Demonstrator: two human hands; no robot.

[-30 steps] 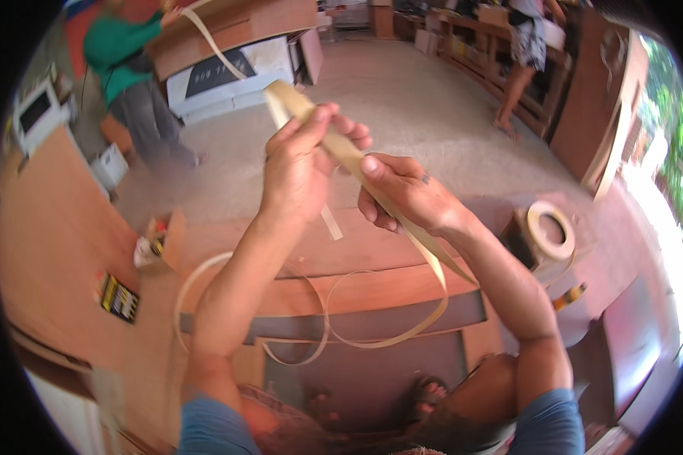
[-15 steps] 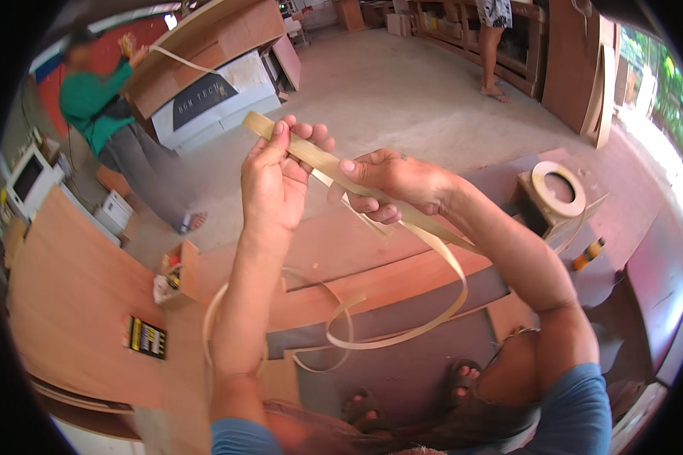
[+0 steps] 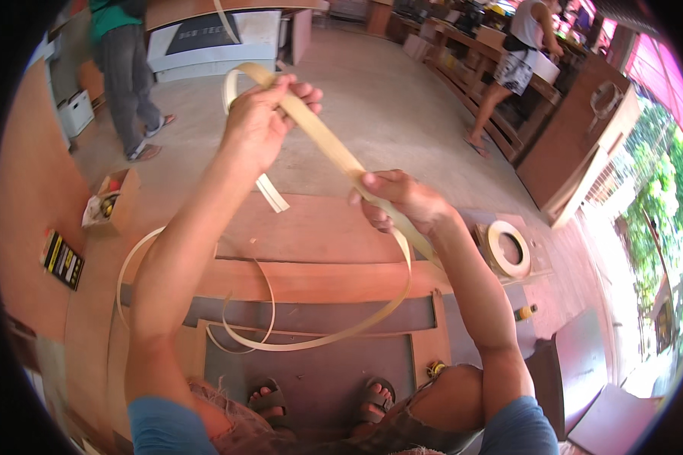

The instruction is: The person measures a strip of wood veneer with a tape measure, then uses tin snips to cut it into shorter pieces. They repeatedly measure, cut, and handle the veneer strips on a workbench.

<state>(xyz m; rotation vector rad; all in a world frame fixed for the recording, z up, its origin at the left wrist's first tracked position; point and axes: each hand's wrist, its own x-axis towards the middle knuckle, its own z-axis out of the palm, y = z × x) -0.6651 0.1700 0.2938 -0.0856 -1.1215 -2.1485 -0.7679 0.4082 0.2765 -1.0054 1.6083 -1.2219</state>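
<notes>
A long, flat, pale wood-coloured strip (image 3: 326, 144) stretches diagonally between my hands. My left hand (image 3: 254, 129) grips it near the upper bend, fingers curled round it, while a doubled tail of strip hangs below the wrist. My right hand (image 3: 402, 201) pinches the band farther down, toward the right. Loose loops of strip curve beneath both hands, over wooden boards (image 3: 311, 227) and dark sheets lying in front of my sandalled feet. A roll of the pale banding (image 3: 511, 270) rests to the right of my right forearm.
Co-workers stand at back left (image 3: 121, 83) and at a workbench on the right (image 3: 508, 68). A cardboard box (image 3: 121, 205) and black-yellow package (image 3: 63, 258) lie left. A yellow bottle (image 3: 525, 311) lies right. A white cabinet (image 3: 212, 61) and leaning panels (image 3: 561, 144) stand behind.
My hands have moved farther apart along the strip, the left one upward. More band now shows taut between them. The view has shifted, bringing the right-hand co-worker's body back into sight.
</notes>
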